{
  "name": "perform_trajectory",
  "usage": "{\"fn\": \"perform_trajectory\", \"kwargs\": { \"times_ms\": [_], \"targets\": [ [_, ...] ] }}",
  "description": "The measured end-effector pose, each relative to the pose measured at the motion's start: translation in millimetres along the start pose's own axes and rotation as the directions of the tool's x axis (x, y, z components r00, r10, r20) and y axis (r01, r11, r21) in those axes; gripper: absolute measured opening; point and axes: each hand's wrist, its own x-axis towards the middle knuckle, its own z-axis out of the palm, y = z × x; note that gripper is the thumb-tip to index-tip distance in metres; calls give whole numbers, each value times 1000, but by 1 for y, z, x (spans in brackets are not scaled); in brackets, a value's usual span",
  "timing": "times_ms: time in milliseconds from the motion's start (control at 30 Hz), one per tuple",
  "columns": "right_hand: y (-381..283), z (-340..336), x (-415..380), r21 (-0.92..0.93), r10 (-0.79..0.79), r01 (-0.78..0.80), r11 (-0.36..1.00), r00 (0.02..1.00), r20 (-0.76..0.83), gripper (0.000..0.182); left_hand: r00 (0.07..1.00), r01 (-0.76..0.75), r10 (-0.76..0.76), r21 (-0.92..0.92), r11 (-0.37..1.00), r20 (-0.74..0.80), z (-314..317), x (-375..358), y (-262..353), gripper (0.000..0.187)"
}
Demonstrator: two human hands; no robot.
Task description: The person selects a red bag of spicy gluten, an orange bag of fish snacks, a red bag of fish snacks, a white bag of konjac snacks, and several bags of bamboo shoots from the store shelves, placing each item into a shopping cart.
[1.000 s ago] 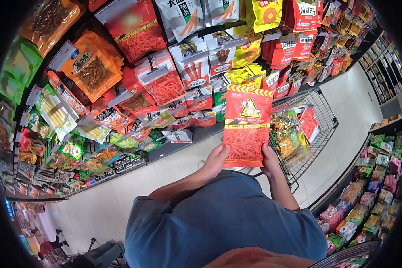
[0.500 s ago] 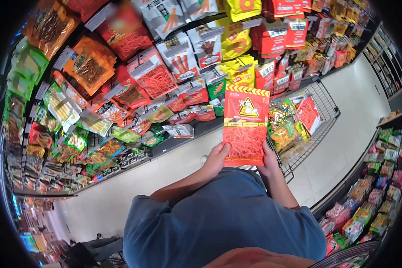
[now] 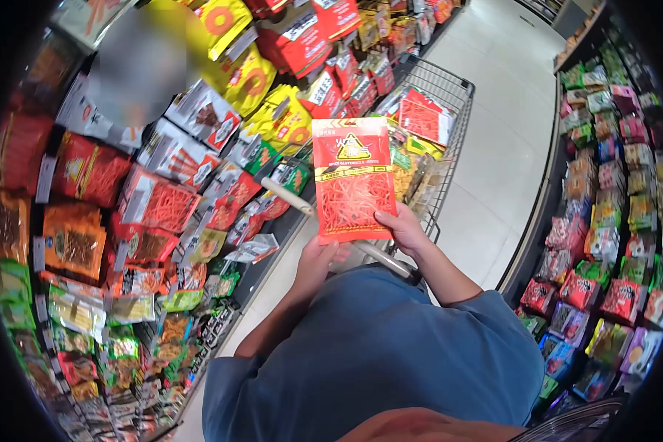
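Bare floor runs open toward one o'clock between the snack shelves crowding my nine o'clock side and the rack at three, with the cart straight ahead at twelve. The cart's lower half is hidden behind the red packet, and the packet's small print is too fine to read. I hold that packet upright over the cart handle: my right hand pinches its lower right edge, my left hand cups its bottom left corner.

Narrow supermarket aisle, pale tiled floor, snack-packed shelves both sides, possibly more shelving beyond.
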Motion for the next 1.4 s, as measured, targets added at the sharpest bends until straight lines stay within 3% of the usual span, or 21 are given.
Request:
{"fn": "perform_trajectory", "kwargs": {
  "times_ms": [67,367,533,667,833,867,967,1000,1133,1233,1333,1400],
  "targets": [
    [-1,-6,1,-42,-42,40,998,998,-47,36,999,35,-36,19,999,36,0,3,-3,31],
    [3,-57,55,89,139,-115,989,924,-357,20,1000,3,-4,47,999,8,-5,12,-2,33],
    [10,-101,104,105,111,-66,992,846,-521,15,998,56,-55,67,996,-22,-13,11,-4,33],
    [4,-129,137,87,44,5,996,834,-550,15,997,51,-47,52,997,-62,-19,8,-3,31],
    [-17,-189,197,210,135,-37,977,869,-475,19,995,51,-48,30,998,-85,-25,6,-3,30],
    [-21,-196,203,172,65,23,985,870,-489,22,996,42,-39,28,999,-84,-25,6,-3,30],
    [-21,-199,213,350,142,47,935,858,-493,29,997,21,-19,24,999,-79,-28,5,-7,30],
    [-18,-196,210,337,154,-2,942,892,-425,32,997,12,-10,23,1000,-75,-30,6,-8,30],
    [-2,-154,191,268,98,43,962,866,-491,24,996,3,-1,21,1000,-89,-33,2,-11,30],
    [0,-106,165,197,27,46,979,935,-352,20,995,-14,16,22,1000,-103,-33,0,-12,29],
    [-2,-43,130,-54,-60,50,997,978,-200,20,996,-37,36,-13,999,-78,-34,0,-17,29],
    [-5,4,101,-185,-33,11,983,993,-116,19,996,-29,29,9,1000,-83,-32,-3,-14,29]
  ]
}}
